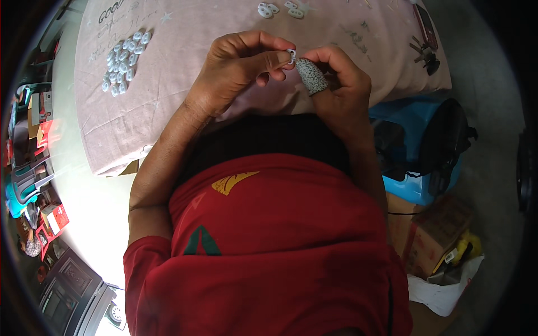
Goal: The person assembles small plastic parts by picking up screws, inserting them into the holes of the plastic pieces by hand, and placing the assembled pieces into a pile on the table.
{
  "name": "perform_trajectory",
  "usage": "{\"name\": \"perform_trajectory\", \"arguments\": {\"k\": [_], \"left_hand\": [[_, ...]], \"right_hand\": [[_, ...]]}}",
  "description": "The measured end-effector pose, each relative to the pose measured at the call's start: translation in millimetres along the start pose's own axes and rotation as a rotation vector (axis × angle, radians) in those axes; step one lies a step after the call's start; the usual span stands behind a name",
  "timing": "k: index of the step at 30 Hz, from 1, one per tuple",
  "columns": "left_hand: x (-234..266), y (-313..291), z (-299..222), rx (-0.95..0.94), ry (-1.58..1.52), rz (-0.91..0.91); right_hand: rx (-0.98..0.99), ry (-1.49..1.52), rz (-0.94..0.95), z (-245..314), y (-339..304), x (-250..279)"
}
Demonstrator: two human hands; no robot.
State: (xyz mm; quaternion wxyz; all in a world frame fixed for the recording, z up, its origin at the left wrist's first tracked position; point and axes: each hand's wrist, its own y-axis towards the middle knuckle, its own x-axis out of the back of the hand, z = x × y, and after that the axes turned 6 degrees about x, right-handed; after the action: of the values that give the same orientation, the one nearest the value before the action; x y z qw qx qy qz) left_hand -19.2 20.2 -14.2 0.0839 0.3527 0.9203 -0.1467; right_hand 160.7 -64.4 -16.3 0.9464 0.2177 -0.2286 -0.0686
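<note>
Above the near edge of the cloth-covered table, both my hands meet at a small white plastic piece (291, 55) with holes in it. My left hand (235, 70) pinches this piece between thumb and forefinger, the other fingers curled beneath. My right hand (347, 87) has a speckled grey-and-white thumb sleeve (311, 77) over its thumb. Its thumb and forefinger come together right beside the white piece; whatever they pinch there is too small to make out.
Several white oval pieces (123, 61) lie grouped on the pink tablecloth (185, 28) at left. Smaller groups of white pieces (268, 9) sit at the far middle. Keys (424, 54) and a phone (426, 27) rest at right, above a blue case (417, 151) and cardboard boxes (431, 235).
</note>
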Motion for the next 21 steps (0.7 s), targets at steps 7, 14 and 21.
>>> {"name": "perform_trajectory", "arguments": {"k": [7, 14, 21], "left_hand": [[-0.4, 0.2, -0.9, -0.005, 0.025, 0.011], [1.5, 0.9, 0.4, -0.009, 0.043, 0.015], [2.6, 2.3, 4.3, -0.009, -0.029, 0.007]], "right_hand": [[0.089, -0.080, 0.003, 0.5, 2.7, -0.8], [0.112, -0.057, -0.038, 2.8, 3.6, -6.6], [0.068, -0.017, -0.054, 0.2, 2.3, -12.1]]}}
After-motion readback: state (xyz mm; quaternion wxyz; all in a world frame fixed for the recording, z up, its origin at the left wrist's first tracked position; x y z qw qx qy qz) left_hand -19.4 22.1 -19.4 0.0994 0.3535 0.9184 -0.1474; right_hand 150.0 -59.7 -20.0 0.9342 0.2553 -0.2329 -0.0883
